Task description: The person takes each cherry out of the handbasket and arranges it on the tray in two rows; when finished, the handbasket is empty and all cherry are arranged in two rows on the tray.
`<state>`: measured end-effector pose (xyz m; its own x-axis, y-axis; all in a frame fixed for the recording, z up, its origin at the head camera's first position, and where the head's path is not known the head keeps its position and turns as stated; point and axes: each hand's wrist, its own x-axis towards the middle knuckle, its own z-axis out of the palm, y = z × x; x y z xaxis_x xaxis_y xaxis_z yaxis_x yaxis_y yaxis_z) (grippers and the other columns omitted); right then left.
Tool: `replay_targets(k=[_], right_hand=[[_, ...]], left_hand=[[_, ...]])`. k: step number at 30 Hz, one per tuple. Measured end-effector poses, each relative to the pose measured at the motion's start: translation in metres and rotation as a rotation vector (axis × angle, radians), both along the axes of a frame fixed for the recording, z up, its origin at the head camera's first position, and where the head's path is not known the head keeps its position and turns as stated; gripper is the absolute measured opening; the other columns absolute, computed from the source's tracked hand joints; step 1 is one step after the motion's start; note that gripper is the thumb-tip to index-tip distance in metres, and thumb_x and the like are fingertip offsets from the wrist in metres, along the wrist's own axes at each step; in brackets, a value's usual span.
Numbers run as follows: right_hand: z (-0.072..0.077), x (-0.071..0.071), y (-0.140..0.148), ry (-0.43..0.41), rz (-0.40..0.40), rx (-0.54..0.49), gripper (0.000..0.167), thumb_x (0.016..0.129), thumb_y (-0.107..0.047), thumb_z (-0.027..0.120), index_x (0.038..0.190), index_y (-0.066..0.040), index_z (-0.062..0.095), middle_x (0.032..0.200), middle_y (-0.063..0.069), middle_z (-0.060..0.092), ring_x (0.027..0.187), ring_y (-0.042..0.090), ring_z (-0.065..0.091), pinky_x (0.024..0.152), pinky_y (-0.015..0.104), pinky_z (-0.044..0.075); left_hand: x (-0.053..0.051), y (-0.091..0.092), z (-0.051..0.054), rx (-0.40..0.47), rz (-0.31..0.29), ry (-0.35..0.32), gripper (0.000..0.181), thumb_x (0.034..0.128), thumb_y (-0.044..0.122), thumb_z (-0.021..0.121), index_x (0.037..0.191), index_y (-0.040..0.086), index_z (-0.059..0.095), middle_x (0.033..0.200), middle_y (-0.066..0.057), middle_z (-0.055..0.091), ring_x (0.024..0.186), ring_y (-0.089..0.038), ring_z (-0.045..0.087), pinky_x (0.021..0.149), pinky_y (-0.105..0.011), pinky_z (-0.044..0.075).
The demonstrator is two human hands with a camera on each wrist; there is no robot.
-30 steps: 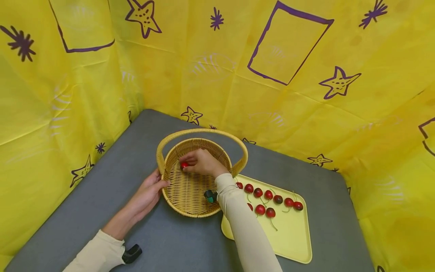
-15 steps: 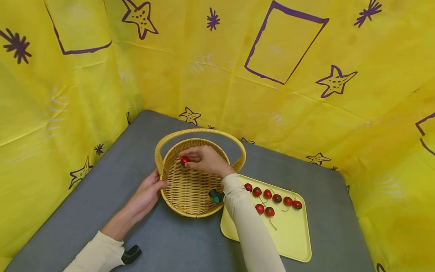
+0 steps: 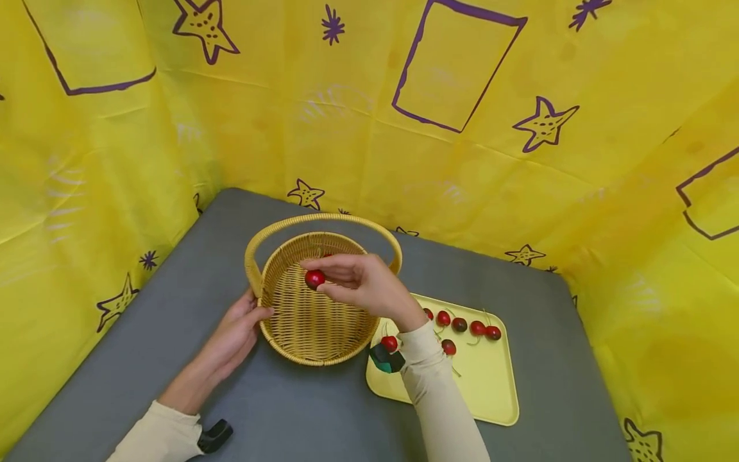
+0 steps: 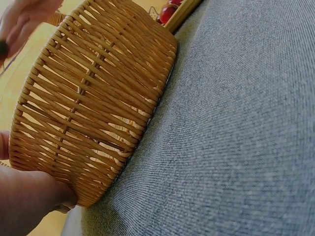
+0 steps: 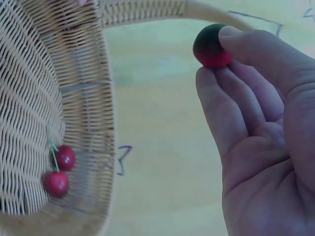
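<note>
In the head view my right hand [image 3: 369,287] is over the wicker basket [image 3: 300,350], pinching a cherry [image 3: 314,280] between thumb and fingertips. The right wrist view shows this cherry [image 5: 212,46] as part red, part dark green, with no stem visible. Two red cherries [image 5: 57,184] with green stems lie inside the basket against its wall. My left hand [image 3: 233,330] grips the basket's left rim near the foot of the arched handle [image 3: 323,217]. From the left wrist, the woven outer wall [image 4: 93,98] fills much of the view.
Right of the basket, a pale yellow tray [image 3: 491,401] carries several cherries [image 3: 477,328] with stems; my right forearm covers part of it. The grey tabletop [image 3: 312,410] meets yellow patterned cloth [image 3: 358,154] at the back and sides.
My right hand has risen from low inside the basket and shifted right relative to it, the cherry still in its fingers. My left hand keeps its grip. The head view has turned slightly right.
</note>
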<state>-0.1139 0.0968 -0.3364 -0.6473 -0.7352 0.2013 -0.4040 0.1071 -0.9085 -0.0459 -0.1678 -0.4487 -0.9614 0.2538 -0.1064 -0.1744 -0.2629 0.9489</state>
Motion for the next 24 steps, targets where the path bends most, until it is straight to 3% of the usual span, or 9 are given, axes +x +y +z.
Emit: replay_targets(k=[5,11,17,24], right_hand=[[0.006,0.028,0.029,0.008,-0.026,-0.050,0.042,0.099,-0.003,0.073,0.140,-0.011,0.070,0.142,0.001,0.068,0.128,0.019,0.067,0.101,0.040,0.056],[-0.002,0.054,0.091,0.026,-0.144,-0.122,0.043,0.096,0.007,0.072,0.138,-0.002,0.069,0.141,0.013,0.068,0.126,0.030,0.067,0.100,0.043,0.056],[-0.027,0.075,0.164,0.105,-0.339,-0.062,0.049,0.094,0.011,0.071,0.141,-0.002,0.066,0.142,0.018,0.066,0.126,0.026,0.068,0.097,0.037,0.056],[-0.066,0.094,0.224,0.065,-0.455,0.044,0.050,0.095,0.010,0.072,0.142,-0.005,0.066,0.141,0.020,0.066,0.125,0.020,0.068,0.098,0.032,0.055]], left_hand=[[0.000,0.000,0.000,0.006,0.001,0.005,0.071,0.1070,-0.003,0.040,0.168,0.003,0.005,0.169,-0.023,0.020,0.155,-0.028,0.020,0.110,-0.016,0.031],[0.000,0.000,0.001,0.021,-0.018,0.013,0.074,0.1075,-0.004,0.039,0.170,0.007,0.000,0.174,-0.018,0.013,0.159,-0.027,0.011,0.117,-0.021,0.026],[0.001,0.001,0.001,0.025,-0.020,0.011,0.076,0.1078,-0.004,0.040,0.170,0.008,-0.002,0.175,-0.017,0.009,0.161,-0.029,0.006,0.121,-0.024,0.023],[0.000,0.001,0.001,0.022,-0.017,0.003,0.074,0.1079,-0.004,0.039,0.169,0.005,-0.001,0.174,-0.019,0.010,0.160,-0.029,0.009,0.118,-0.023,0.027]])
